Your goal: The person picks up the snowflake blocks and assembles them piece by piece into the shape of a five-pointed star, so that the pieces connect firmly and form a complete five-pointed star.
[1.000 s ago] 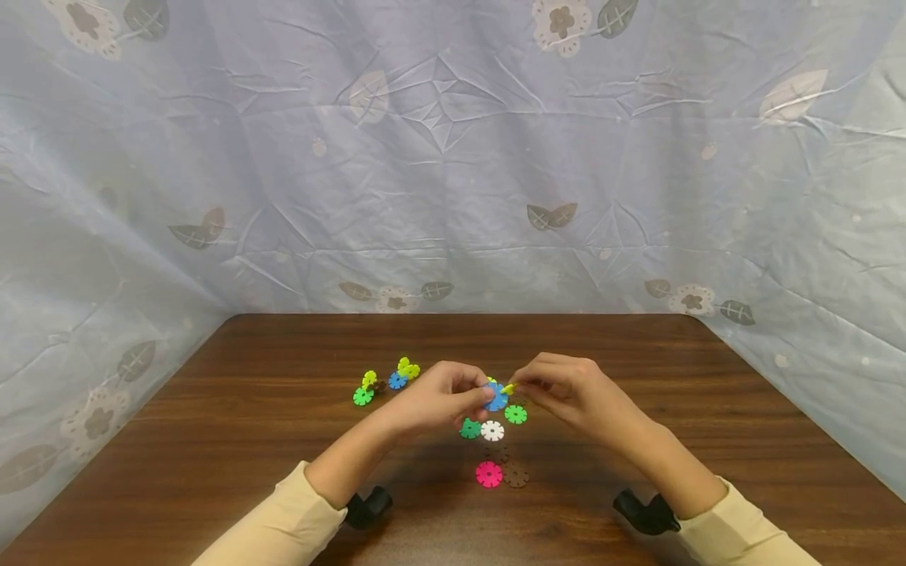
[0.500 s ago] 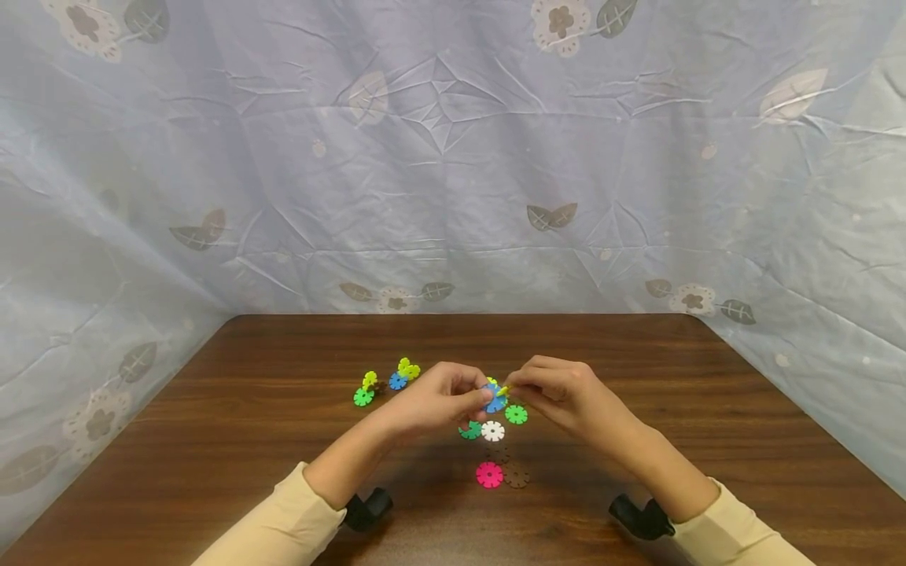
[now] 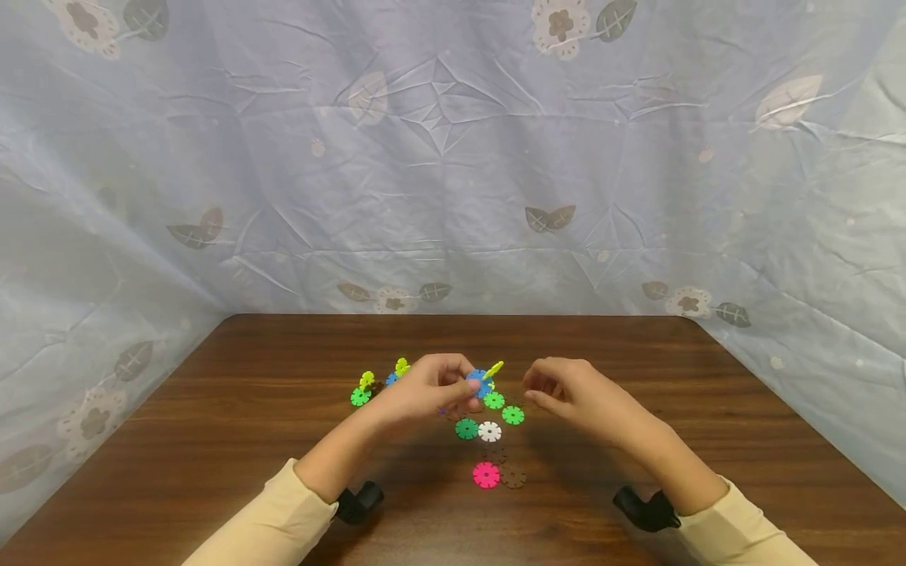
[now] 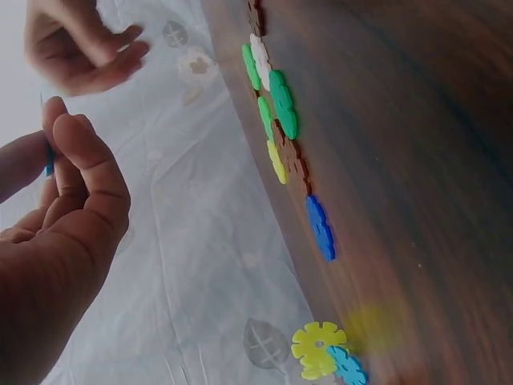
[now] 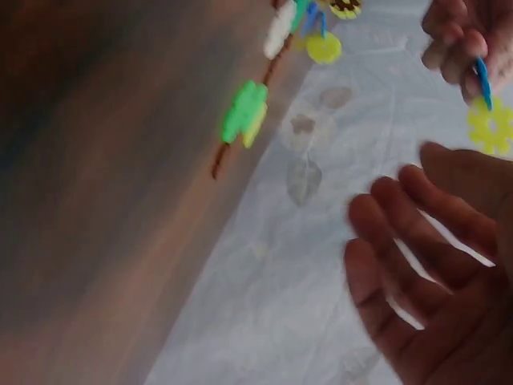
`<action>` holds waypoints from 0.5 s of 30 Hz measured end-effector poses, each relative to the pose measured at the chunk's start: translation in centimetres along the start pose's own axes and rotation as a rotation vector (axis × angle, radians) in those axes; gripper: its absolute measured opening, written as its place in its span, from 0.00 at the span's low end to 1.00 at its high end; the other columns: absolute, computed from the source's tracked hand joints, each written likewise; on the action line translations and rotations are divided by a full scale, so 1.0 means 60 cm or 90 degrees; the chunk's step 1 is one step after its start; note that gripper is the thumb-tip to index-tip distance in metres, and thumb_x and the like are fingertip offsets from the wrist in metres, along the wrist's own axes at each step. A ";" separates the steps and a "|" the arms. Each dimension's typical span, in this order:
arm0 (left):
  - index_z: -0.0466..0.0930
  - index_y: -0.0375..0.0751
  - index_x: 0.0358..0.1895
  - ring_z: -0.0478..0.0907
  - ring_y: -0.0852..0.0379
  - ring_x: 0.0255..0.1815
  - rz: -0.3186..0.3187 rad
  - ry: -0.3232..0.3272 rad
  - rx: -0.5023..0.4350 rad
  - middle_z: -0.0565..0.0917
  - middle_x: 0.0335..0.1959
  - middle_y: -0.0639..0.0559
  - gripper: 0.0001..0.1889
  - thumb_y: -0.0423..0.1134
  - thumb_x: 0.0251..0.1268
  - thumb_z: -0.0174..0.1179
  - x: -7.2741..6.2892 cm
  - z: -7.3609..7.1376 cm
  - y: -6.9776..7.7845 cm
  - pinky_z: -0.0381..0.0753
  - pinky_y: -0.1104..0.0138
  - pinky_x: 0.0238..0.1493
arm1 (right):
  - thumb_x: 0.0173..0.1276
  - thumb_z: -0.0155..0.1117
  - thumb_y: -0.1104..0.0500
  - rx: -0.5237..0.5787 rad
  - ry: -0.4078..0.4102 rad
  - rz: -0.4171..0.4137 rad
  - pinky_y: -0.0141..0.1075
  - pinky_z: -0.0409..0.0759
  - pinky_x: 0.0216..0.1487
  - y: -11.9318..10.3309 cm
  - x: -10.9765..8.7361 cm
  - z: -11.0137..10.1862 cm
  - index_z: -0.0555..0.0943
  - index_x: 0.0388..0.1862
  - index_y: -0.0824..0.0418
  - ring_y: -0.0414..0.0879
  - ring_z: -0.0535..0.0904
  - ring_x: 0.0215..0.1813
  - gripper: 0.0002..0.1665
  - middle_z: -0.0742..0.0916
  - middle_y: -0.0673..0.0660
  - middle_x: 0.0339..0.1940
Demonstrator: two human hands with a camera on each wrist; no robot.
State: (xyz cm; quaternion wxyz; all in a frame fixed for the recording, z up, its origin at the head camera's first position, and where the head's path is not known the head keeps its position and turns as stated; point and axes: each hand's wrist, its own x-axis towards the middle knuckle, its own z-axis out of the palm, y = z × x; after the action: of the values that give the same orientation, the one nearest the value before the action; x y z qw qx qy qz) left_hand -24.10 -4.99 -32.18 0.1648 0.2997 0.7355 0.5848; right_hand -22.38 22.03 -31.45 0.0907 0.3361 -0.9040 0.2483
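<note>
My left hand (image 3: 423, 395) pinches a blue notched disc (image 3: 479, 384) between thumb and fingers, raised over the table. A yellow notched disc (image 3: 494, 369) is joined to its upper right edge at an angle; in the right wrist view this yellow disc (image 5: 490, 128) hangs from the thin edge of the blue disc (image 5: 482, 80). Off to the right, my right hand (image 3: 583, 397) holds nothing, its fingers loosely bent and apart from the discs. In the right wrist view its fingers are spread.
Loose notched discs lie below the hands: green (image 3: 513, 415), dark green (image 3: 466, 428), white (image 3: 490, 431), pink (image 3: 486, 475) and brown (image 3: 513, 475). Left of them stand joined pieces, a green disc (image 3: 360, 396) with a yellow one (image 3: 366, 380) among them. A patterned curtain (image 3: 453, 196) surrounds the table.
My right hand has let go of the yellow disc and moved right. The yellow disc now stays on the blue one, which my left hand has moved slightly left and up.
</note>
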 end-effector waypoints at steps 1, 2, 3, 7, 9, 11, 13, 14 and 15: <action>0.75 0.28 0.47 0.76 0.57 0.30 -0.001 0.003 -0.002 0.85 0.30 0.54 0.08 0.33 0.81 0.55 0.000 -0.001 0.000 0.77 0.66 0.36 | 0.75 0.69 0.58 0.006 -0.032 0.012 0.30 0.81 0.38 0.000 0.001 0.004 0.84 0.41 0.55 0.33 0.79 0.35 0.02 0.87 0.45 0.34; 0.75 0.29 0.47 0.77 0.58 0.30 -0.003 0.006 -0.003 0.85 0.30 0.55 0.08 0.33 0.81 0.55 0.000 -0.002 0.000 0.78 0.66 0.36 | 0.74 0.70 0.57 0.017 -0.064 0.018 0.30 0.81 0.37 0.000 0.001 0.008 0.84 0.39 0.55 0.32 0.79 0.35 0.03 0.87 0.45 0.33; 0.76 0.29 0.48 0.78 0.59 0.31 -0.005 0.011 -0.002 0.86 0.30 0.55 0.07 0.33 0.81 0.55 0.001 -0.002 0.000 0.79 0.66 0.37 | 0.74 0.70 0.56 0.030 -0.096 0.020 0.30 0.81 0.37 -0.001 0.002 0.012 0.84 0.38 0.55 0.32 0.79 0.34 0.05 0.87 0.45 0.32; 0.76 0.31 0.48 0.79 0.60 0.29 -0.006 0.027 0.013 0.88 0.31 0.55 0.07 0.34 0.81 0.56 0.002 -0.005 0.000 0.80 0.67 0.35 | 0.69 0.75 0.54 0.105 -0.215 0.032 0.29 0.81 0.38 -0.008 0.000 0.027 0.83 0.39 0.57 0.33 0.80 0.35 0.10 0.87 0.46 0.33; 0.76 0.32 0.47 0.79 0.61 0.29 -0.006 0.033 0.019 0.88 0.31 0.55 0.07 0.35 0.81 0.56 0.002 -0.006 0.001 0.79 0.68 0.34 | 0.67 0.77 0.53 0.131 -0.259 0.046 0.29 0.81 0.39 -0.012 -0.003 0.033 0.82 0.42 0.58 0.33 0.80 0.36 0.14 0.86 0.47 0.35; 0.76 0.32 0.48 0.78 0.61 0.28 -0.005 0.032 0.022 0.88 0.32 0.54 0.07 0.35 0.81 0.56 0.002 -0.007 0.002 0.78 0.69 0.33 | 0.65 0.78 0.54 0.149 -0.288 0.060 0.29 0.80 0.38 -0.013 -0.005 0.036 0.82 0.44 0.59 0.34 0.79 0.36 0.16 0.86 0.49 0.35; 0.77 0.32 0.48 0.79 0.61 0.29 -0.009 0.032 0.022 0.88 0.32 0.55 0.07 0.35 0.81 0.56 0.002 -0.007 0.001 0.79 0.68 0.34 | 0.64 0.79 0.54 0.150 -0.300 0.067 0.29 0.79 0.37 -0.014 -0.006 0.038 0.81 0.44 0.57 0.35 0.78 0.36 0.17 0.85 0.50 0.34; 0.77 0.33 0.48 0.80 0.61 0.30 -0.012 0.032 0.021 0.88 0.32 0.55 0.07 0.35 0.81 0.57 0.002 -0.007 0.001 0.79 0.68 0.35 | 0.64 0.80 0.54 0.148 -0.303 0.064 0.29 0.78 0.37 -0.014 -0.006 0.038 0.81 0.44 0.57 0.36 0.78 0.35 0.17 0.85 0.50 0.34; 0.77 0.33 0.48 0.81 0.61 0.30 -0.013 0.030 0.019 0.88 0.32 0.55 0.07 0.35 0.81 0.57 0.002 -0.007 0.001 0.80 0.68 0.35 | 0.63 0.80 0.54 0.147 -0.306 0.064 0.29 0.77 0.36 -0.015 -0.007 0.039 0.81 0.44 0.56 0.36 0.77 0.35 0.17 0.84 0.50 0.34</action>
State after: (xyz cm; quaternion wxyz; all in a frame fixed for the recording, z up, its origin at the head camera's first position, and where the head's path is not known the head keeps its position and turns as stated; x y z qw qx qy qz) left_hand -24.45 -5.25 -31.99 0.1487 0.2804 0.7512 0.5788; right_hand -21.51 20.48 -33.25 -0.1779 0.3485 -0.8808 0.2666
